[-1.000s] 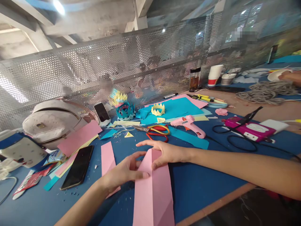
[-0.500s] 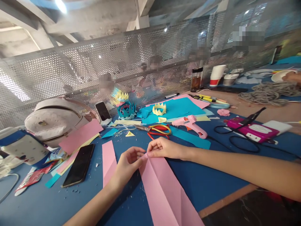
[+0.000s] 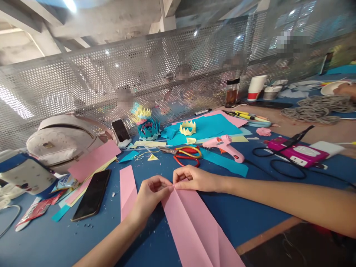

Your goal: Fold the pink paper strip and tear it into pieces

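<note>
A creased strip of pink paper (image 3: 194, 226) runs from my fingers down to the bottom edge of the view. My left hand (image 3: 153, 194) pinches its far end between thumb and fingers. Right beside it, my right hand (image 3: 191, 178) is closed on the same end, with thumb and fingertips pressed together. A second pink strip (image 3: 128, 185) lies flat to the left, partly hidden by my left hand. Beyond my hands rest red-and-yellow-handled scissors (image 3: 186, 152) and a pink glue gun (image 3: 225, 146).
Farther back stand a yellow paper crown (image 3: 187, 128) and a spiky teal paper piece (image 3: 148, 129) by blue sheets (image 3: 217, 126). A phone (image 3: 93, 194), a backpack (image 3: 63, 139) and a mug (image 3: 27, 174) are at left. A magenta power strip (image 3: 300, 152) with black cable lies at right.
Both hands stay on the paper's far end, slightly lower in view. The strip's near part has spread a little to the right, and its crease has shifted.
</note>
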Available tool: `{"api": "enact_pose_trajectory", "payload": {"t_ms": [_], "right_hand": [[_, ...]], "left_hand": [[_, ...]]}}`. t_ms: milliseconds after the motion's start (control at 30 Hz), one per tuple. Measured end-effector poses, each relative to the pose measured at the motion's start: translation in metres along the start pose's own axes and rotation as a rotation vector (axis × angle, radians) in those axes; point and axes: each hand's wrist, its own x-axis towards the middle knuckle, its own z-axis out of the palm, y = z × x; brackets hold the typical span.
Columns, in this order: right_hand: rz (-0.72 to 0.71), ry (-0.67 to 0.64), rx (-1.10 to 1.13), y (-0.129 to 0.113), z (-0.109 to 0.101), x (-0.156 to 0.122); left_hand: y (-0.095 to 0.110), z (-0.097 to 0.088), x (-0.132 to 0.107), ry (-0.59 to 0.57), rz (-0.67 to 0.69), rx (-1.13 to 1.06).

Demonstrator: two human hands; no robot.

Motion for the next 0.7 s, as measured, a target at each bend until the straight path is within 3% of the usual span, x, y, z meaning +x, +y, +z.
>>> {"api": "enact_pose_trajectory", "payload": {"t_ms": [700], "right_hand": [[0.0, 0.001, 0.027, -0.0057, 0.0018, -0.001]], "left_hand": [[0.0024, 0.0006, -0.0024, -0.004, -0.028, -0.041]]}}
